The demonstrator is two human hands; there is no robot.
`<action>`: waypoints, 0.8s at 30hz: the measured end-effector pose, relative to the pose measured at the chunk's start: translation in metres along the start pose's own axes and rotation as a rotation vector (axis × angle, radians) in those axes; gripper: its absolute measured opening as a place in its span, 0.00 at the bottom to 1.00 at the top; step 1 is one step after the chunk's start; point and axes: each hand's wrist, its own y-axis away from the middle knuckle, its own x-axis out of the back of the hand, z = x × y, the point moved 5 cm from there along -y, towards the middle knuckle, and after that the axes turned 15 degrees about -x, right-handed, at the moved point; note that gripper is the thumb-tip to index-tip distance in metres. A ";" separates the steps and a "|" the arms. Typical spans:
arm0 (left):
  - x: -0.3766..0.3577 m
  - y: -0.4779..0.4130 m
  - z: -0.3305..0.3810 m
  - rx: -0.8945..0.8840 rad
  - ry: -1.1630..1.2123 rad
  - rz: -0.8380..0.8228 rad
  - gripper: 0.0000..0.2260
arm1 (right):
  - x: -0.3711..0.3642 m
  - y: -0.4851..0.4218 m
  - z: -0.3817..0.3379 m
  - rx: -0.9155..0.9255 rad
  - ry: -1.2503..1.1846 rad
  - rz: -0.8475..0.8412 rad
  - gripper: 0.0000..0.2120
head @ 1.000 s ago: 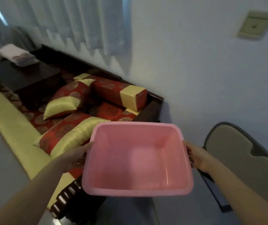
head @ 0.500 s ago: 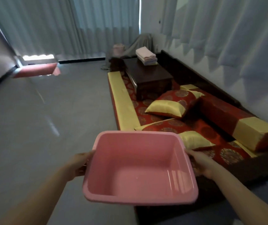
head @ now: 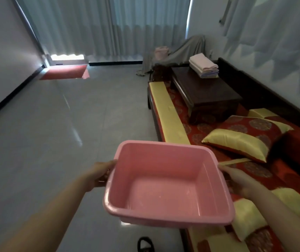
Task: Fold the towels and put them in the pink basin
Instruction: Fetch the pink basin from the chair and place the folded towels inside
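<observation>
I hold the empty pink basin (head: pixel 165 213) in the air in front of me, over the floor beside a low couch. My left hand (head: pixel 100 174) grips its left rim and my right hand (head: pixel 236 179) grips its right rim. A stack of folded towels (head: pixel 203 65), pale pink on top, lies on the far end of a dark low table (head: pixel 205 91) well ahead to the right.
The low couch (head: pixel 169 113) with red and yellow cushions (head: pixel 243 140) runs along the right wall. Grey tiled floor (head: pixel 54 133) stretches to the left. A cloth-covered object (head: pixel 178 51) stands beyond the table. A red doormat (head: pixel 63 74) lies by the curtained door.
The view has swung left from the wall and chair to the open room, and I have moved forward along the couch. Both hands keep hold of the basin.
</observation>
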 end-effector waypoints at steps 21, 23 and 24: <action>0.077 -0.498 0.269 -0.040 -0.117 -0.142 0.18 | -0.105 -0.243 -0.438 -0.057 -0.189 0.085 0.12; 0.066 -0.559 0.309 -0.071 -0.150 -0.201 0.19 | -0.100 -0.264 -0.471 -0.076 -0.285 0.121 0.11; 0.064 -0.575 0.320 -0.087 -0.153 -0.199 0.20 | -0.101 -0.263 -0.478 -0.080 -0.307 0.129 0.11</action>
